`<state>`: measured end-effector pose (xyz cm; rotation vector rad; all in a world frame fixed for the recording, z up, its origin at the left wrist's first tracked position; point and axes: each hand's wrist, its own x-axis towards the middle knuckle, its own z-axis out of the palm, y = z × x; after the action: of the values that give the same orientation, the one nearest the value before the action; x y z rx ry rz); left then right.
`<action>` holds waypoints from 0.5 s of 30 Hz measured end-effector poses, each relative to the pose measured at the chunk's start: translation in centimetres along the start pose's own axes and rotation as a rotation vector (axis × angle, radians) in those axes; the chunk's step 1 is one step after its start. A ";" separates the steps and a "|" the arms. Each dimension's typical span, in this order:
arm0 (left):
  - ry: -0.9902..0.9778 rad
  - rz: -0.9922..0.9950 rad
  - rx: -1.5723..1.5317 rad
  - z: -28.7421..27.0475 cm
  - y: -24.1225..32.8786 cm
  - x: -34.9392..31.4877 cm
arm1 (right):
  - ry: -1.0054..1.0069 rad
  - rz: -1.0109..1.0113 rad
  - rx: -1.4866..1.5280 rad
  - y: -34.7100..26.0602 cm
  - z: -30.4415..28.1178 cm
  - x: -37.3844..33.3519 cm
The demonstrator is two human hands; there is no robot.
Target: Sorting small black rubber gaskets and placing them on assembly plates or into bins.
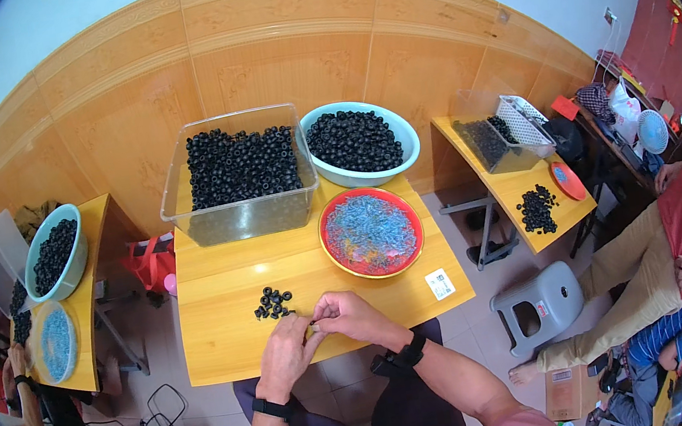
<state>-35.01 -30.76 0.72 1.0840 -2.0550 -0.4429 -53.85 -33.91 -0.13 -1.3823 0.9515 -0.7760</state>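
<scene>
My left hand (286, 348) and my right hand (349, 317) meet at the near edge of the yellow wooden table (220, 272). Their fingers are closed together around a small black piece, mostly hidden, that looks like the black rings nearby. Just beyond my left hand lies a small pile of black rings (271, 302). A red round tray (416, 242) heaped with thin blue-grey pieces, some orange among them, stands beyond my right hand. At the back are a clear plastic bin (247, 223) and a light blue basin (412, 147), both full of black rings.
A small white printed card (440, 284) lies at the table's right. Side tables on the left (99, 236) and right (484, 185) hold similar black pieces. A grey stool (547, 302) stands right, by a person in beige trousers (625, 279). Another person's hand (18, 363) works at the left.
</scene>
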 end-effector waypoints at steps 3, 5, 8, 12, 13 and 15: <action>-0.074 -0.149 -0.017 -0.9 1.1 0.0 | -0.035 0.107 -0.073 -1.6 -1.0 -0.9; -0.064 -0.261 -0.083 -1.1 1.3 -0.1 | -0.040 0.100 -0.168 -4.3 -3.5 -1.4; 0.024 -0.322 -0.177 -0.6 0.3 -0.6 | 0.115 0.083 -0.286 -8.6 -8.6 -0.1; 0.327 -0.382 -0.255 -0.3 -0.7 -0.5 | 0.596 -0.362 -0.446 -14.5 -13.8 3.5; 0.389 -0.435 -0.317 -0.2 -1.1 -0.6 | 0.656 -0.338 -0.372 -15.4 -14.3 3.9; 0.458 -0.516 -0.354 0.0 -2.5 -1.0 | 0.610 -0.335 -0.411 -15.8 -13.4 4.2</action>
<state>-33.23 -31.44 -1.22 1.3403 -1.2335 -0.7067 -62.65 -44.61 15.88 -1.7262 1.4263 -1.3593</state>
